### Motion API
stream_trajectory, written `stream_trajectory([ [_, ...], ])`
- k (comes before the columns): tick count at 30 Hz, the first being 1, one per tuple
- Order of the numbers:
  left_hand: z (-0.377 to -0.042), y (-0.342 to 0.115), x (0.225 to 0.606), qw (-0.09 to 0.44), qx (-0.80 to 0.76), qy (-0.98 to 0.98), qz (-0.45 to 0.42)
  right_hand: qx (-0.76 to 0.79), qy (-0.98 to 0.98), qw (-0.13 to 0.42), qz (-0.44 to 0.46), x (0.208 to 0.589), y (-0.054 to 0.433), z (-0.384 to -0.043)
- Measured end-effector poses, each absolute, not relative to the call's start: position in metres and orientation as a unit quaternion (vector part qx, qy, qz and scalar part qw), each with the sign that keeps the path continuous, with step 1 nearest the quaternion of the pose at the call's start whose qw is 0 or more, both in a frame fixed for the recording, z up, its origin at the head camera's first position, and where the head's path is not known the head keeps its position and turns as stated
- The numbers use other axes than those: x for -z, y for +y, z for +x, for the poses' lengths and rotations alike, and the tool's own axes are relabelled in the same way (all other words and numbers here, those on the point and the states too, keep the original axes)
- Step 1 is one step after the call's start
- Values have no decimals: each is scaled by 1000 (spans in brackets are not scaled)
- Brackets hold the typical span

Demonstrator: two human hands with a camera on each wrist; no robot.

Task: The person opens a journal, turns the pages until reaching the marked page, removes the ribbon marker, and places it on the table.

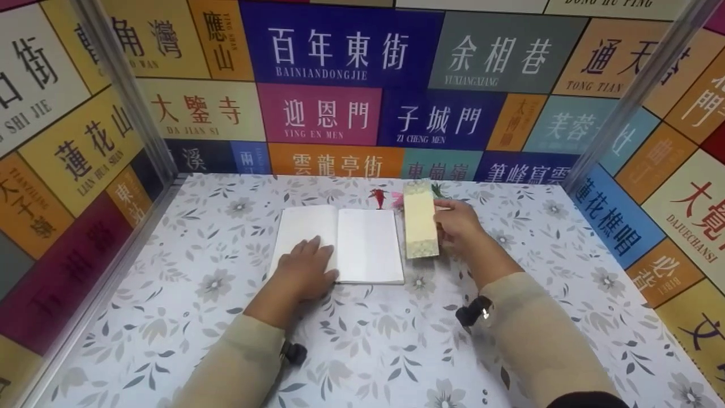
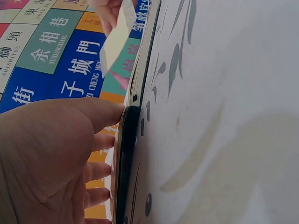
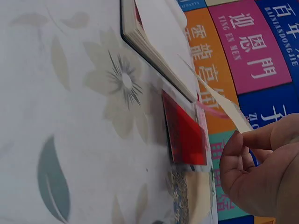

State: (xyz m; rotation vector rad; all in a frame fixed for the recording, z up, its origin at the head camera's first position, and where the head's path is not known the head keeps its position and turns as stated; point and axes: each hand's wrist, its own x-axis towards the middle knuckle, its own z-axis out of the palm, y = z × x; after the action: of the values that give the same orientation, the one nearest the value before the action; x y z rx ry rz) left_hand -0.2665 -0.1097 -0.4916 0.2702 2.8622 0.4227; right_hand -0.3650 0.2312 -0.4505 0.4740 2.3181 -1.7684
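Observation:
An open book [image 1: 371, 243] with blank white pages lies on the table. My left hand [image 1: 306, 269] rests on its left page, fingers spread and thumb near the lower edge; in the left wrist view the thumb [image 2: 105, 116] presses at the dark cover's edge. Just right of the book, my right hand [image 1: 457, 222] pinches a cream bookmark [image 1: 420, 218] with patterned ends by its right side. The right wrist view shows this bookmark [image 3: 226, 109] raised and tilted between thumb and fingers. Below it lie a red card [image 3: 187, 135] and another cream card [image 3: 198, 193] with a patterned border.
A red tassel [image 1: 378, 198] sits at the book's top edge; pink [image 1: 398, 198] and green tassels [image 1: 436, 190] show beside the bookmark. The cloth [image 1: 362, 351] has a leaf print. Colourful sign-covered panels [image 1: 323, 116] enclose the back and sides.

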Motion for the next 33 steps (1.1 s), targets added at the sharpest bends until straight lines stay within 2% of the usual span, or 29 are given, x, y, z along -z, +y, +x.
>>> stream_trajectory([
  [6,-267,-109,493,121,-151,977,87,616,762,70,187,441,274,-370],
  [15,-266,-109,492,116,-146,978,90,624,746,64,222,452,328,-376],
  [25,-266,-110,491,110,-140,979,98,555,787,91,255,466,362,-376],
  [33,-268,-110,495,112,-143,979,95,542,790,63,280,475,373,-382],
])
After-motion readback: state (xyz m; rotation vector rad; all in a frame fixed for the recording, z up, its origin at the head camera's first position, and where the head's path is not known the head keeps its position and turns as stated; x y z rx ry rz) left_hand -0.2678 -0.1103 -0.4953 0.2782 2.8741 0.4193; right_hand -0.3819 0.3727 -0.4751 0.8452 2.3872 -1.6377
